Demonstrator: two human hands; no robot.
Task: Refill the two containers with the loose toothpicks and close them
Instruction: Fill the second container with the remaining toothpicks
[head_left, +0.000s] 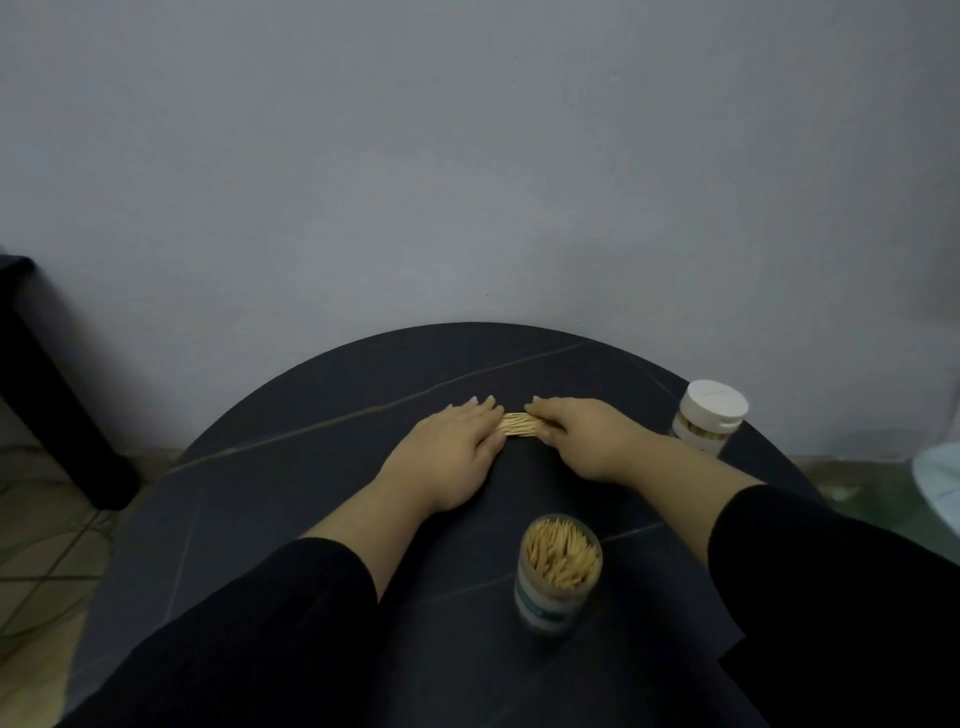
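A small bundle of loose toothpicks (519, 424) lies on the round dark table (291, 499), squeezed between my two hands. My left hand (451, 453) lies flat with straight fingers pressing the bundle's left end. My right hand (576, 435) has its fingers curled around the bundle's right end. An open clear container (558, 574) full of toothpicks stands upright near me, without a lid. A second container (707, 415) with a white cap on it stands at the table's right edge.
A grey wall rises right behind the table. A dark piece of furniture (47, 395) stands on the tiled floor to the left. Something pale (940, 483) shows at the right border. My black sleeves cover the near part of the table.
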